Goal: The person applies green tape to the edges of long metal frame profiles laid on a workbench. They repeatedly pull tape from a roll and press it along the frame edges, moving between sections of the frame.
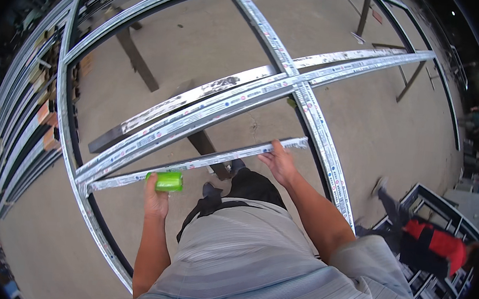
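A narrow metal profile bar, wrapped in printed protective film, lies slanting in front of me inside a large window-like frame. My right hand is closed round the bar near its right end, where the film is crumpled. In my left hand is a bright green shiny block-like thing, its exact kind unclear. The fingers are closed at its left side, right by the bar's left part; whether they also touch the bar I cannot tell. The bar's left end lies near the frame's left side.
Beyond the crossbar lies a scuffed white-faced beam, with dark support legs below. Long profiles are stacked at the left. A person in red and black is at the right, beside more dark frames.
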{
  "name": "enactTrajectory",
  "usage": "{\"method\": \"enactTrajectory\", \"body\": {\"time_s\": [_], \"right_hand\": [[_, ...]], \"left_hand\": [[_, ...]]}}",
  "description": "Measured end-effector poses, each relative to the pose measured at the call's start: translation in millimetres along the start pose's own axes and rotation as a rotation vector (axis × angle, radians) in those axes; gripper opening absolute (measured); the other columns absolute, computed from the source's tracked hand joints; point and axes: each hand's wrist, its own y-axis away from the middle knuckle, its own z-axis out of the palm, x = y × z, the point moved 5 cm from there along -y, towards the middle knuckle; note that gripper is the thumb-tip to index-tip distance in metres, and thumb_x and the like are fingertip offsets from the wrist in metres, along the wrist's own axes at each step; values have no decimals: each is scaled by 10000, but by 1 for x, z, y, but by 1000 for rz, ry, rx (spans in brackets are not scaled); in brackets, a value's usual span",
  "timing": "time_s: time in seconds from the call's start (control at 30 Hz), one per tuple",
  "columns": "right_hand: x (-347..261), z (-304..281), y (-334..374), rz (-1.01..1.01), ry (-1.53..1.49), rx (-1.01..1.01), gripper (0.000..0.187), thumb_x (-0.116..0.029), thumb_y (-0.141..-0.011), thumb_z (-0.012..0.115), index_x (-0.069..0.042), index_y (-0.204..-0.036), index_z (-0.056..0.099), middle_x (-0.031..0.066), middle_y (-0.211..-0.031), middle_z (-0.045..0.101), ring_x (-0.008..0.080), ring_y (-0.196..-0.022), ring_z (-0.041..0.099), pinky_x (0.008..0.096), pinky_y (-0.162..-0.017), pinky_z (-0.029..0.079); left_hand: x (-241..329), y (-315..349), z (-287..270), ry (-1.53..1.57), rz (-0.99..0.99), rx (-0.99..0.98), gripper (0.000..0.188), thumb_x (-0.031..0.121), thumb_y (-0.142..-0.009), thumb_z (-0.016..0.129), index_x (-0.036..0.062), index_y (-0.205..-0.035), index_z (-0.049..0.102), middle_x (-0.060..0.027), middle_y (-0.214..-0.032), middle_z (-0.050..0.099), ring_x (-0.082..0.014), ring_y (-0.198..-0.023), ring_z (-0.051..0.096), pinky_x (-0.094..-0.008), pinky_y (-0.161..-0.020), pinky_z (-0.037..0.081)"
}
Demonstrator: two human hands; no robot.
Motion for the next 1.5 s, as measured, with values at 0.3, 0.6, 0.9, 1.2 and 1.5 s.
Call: {"method": "enactTrajectory", "body": {"time_s": [0.3, 0.6, 0.9, 1.2, 1.5], "right_hand": [[-20, 39, -65, 51, 12, -134, 350, -312, -1073, 606, 22, -1175, 589, 132, -1118, 689, 257, -967, 723, 405, -901, 636], [-35, 57, -104, 64, 14, -180, 367, -323, -1084, 614, 16, -1224, 624, 142, -1148, 708, 255, -983, 728, 392, -895, 641], [-42, 50, -117, 93, 37, -173, 334, -263, -1101, 586, 36, -1248, 600, 145, -1184, 695, 265, -1049, 712, 398, -965, 623], [-50, 57, -114, 7, 47, -222, 363, -166, -1120, 512, 125, -1336, 492, 205, -1221, 668, 298, -1121, 703, 399, -1030, 610], [-63, 73, -117, 221, 417, -149, 294, -150, -1111, 514, 101, -1263, 535, 217, -1149, 690, 273, -1029, 734, 355, -921, 648]], "left_hand": [[-8, 7, 1, -66, -9, 136, 475, 302, -973, 729, 92, -1339, 510, -130, -1333, 594, -303, -1252, 594, -504, -1093, 495], [-31, 41, -5, -16, -1, 268, 425, 286, -973, 731, 94, -1281, 510, -178, -1392, 580, -328, -1271, 592, -519, -1115, 486], [-40, 55, -18, 10, -34, 259, 397, 317, -967, 752, 117, -1225, 524, -206, -1414, 589, -334, -1247, 614, -511, -1113, 493], [-31, 53, -7, -20, -34, 259, 455, 365, -942, 787, 133, -1234, 526, -221, -1424, 581, -338, -1276, 598, -496, -1138, 470], [-17, 32, 42, -71, -14, 182, 380, 351, -962, 761, 119, -1189, 562, -203, -1355, 635, -327, -1192, 650, -506, -1050, 541]]}}
